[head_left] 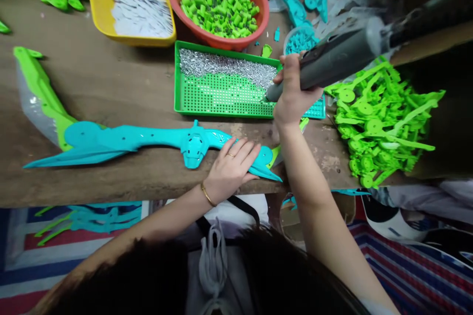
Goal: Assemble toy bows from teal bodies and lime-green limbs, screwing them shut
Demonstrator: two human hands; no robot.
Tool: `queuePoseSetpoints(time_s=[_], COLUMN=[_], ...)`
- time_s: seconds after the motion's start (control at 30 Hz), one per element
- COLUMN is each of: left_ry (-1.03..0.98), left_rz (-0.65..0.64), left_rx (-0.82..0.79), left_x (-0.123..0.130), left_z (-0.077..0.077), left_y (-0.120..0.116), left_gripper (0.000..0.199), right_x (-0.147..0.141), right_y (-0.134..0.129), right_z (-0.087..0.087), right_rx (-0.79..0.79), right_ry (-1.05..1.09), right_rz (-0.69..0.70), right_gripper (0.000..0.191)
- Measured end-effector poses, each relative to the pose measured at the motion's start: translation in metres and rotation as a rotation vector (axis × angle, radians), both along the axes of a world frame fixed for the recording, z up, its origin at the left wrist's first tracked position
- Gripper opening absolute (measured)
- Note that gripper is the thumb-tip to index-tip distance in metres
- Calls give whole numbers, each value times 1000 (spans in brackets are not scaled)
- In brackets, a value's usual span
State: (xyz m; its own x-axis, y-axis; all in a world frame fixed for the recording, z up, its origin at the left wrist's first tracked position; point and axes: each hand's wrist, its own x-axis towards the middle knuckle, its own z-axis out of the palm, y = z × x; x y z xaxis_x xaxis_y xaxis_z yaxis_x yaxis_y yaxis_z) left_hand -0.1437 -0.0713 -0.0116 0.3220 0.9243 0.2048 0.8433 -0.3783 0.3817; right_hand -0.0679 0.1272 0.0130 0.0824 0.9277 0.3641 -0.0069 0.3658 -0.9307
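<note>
Cyan frame (pixel 158 137): long, glossy, central hub, green end pieces; flat along near table (pixel 121 182) edge.
Left hand (pixel 227 171): palm down, fingers grasping frame's right section.
Right hand (pixel 292 98): raised, clenched around grey tool (pixel 334 59), tip above green tray (pixel 176 78).

Open tabletop (pixel 118 76), green tray (pixel 207 96) alongside

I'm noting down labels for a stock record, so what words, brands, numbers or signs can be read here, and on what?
None can be read.
Grey tool: no legible text.
Turquoise piece: no legible text.
White strips: too small to tell.
Black-and-white item: too blurred to tell.
</note>
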Motion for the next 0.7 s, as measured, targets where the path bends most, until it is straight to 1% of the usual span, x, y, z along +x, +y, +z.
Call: queuePoseSetpoints(time_s=[0.07,0.13,0.2,0.3,0.4,0.47,0.53,0.63,0.7], left_ry=[-12,-17,-12,-5,-2,0,4,7,-12], left_rz=[2,9,16,17,16,13,3,-7,5], left_rx=[12,38,58,77,93,90,78,58,43], left_x=[0,0,0,0,0,0,1,4,6], left_z=[0,-1,-1,-2,-3,-3,-2,-2,-2], left_y=[0,-1,-1,-1,-1,0,1,1,1], left_gripper=[63,62,62,61,61,62,62,60,61], right_x=[3,6,6,-1,-5,-2,8,33,51], right_y=[3,2,-1,-6,-8,-12,-22,-55,-87], right_z=[-13,-18,-17,-11,1,15,32,54,62], right_rx=[-37,-10,47,117,169,184,220,254,213], right_ry=[-13,-18,-14,17,75,116,186,230,161], right_rz=[23,-2,-26,-60,-105,-111,-100,-25,38], right_gripper=[43,43,42,38,38,38,34,26,21])
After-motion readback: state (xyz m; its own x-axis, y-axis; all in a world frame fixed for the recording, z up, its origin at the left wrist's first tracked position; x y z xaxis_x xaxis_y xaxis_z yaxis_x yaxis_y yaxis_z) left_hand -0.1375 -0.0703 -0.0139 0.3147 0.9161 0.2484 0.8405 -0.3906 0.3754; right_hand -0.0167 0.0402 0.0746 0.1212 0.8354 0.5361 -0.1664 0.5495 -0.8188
